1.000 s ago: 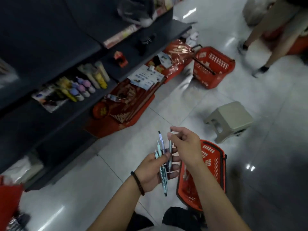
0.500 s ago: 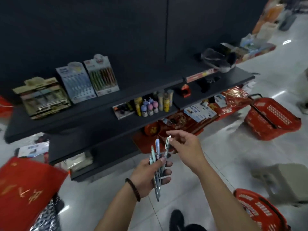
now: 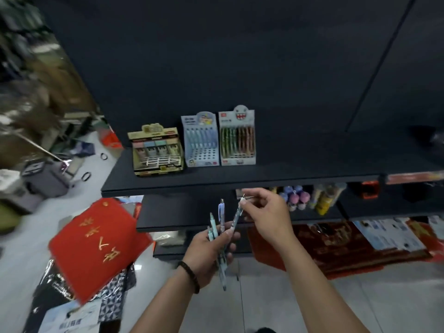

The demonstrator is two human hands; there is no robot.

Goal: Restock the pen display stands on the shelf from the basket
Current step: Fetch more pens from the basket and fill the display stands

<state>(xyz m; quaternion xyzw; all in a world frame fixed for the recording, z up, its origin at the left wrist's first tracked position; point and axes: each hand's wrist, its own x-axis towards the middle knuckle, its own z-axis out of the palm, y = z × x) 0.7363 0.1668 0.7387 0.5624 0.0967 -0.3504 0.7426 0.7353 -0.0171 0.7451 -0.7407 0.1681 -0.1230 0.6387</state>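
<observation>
The left hand (image 3: pixel 206 248) grips slim pastel click pens (image 3: pixel 221 212), the right hand (image 3: pixel 266 212) pinches the clip end of one patterned pen (image 3: pixel 236 218): draw it clear, seat tip-down in an empty hole of the pale-blue cardboard stand (image 3: pixel 201 153).

A red mat (image 3: pixel 96 251) with gold characters lies at left, pastel bottles (image 3: pixel 298 198) and patterned red rugs (image 3: pixel 336 248) at right.

Three display stands (image 3: pixel 201 140) sit side by side on the shelf (image 3: pixel 300 168); pens (image 3: pixel 221 213) before and below it.
</observation>
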